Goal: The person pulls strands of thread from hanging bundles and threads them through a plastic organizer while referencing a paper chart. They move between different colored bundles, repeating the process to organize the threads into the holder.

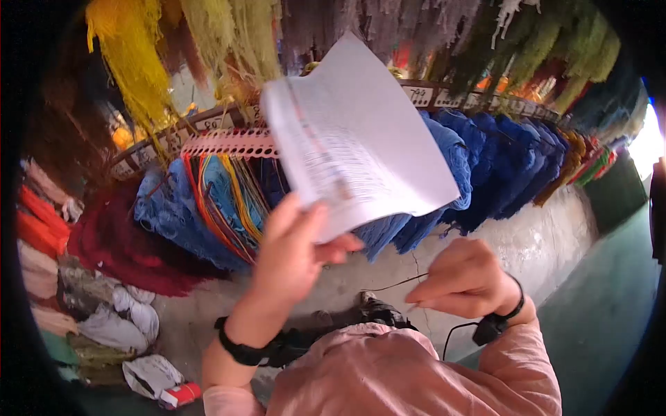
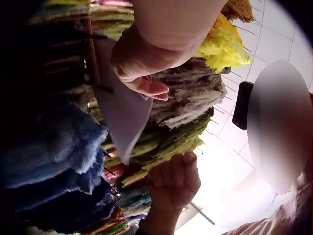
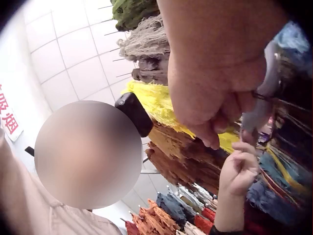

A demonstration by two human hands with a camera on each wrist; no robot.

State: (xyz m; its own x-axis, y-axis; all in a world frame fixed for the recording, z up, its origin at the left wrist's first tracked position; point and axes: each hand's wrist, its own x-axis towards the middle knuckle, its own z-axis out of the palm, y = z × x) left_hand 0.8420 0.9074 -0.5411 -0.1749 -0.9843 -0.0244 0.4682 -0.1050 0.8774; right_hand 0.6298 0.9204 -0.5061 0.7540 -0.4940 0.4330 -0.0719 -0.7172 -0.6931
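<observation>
My left hand (image 1: 288, 239) holds white printed paper (image 1: 374, 132) by its lower left edge, thumb and fingers pinching it. The paper slants upward, with lines of print on its lower left part. Behind its left edge shows a pink punched thread card (image 1: 225, 143), from which red, yellow and blue threads (image 1: 239, 204) hang. My right hand (image 1: 468, 277) is raised to the right, below the paper and apart from it. Its fingers are curled in, as the left wrist view also shows, and nothing shows in its grasp. Each wrist wears a dark band.
Blue yarn skeins (image 1: 510, 163) hang in a row beyond the paper, dark red yarn (image 1: 132, 239) at the left. Yellow yarn (image 1: 128, 52) and olive yarn (image 1: 555, 55) hang above. Numbered labels (image 1: 420, 96) line the rail. Bundles (image 1: 114, 322) lie at lower left.
</observation>
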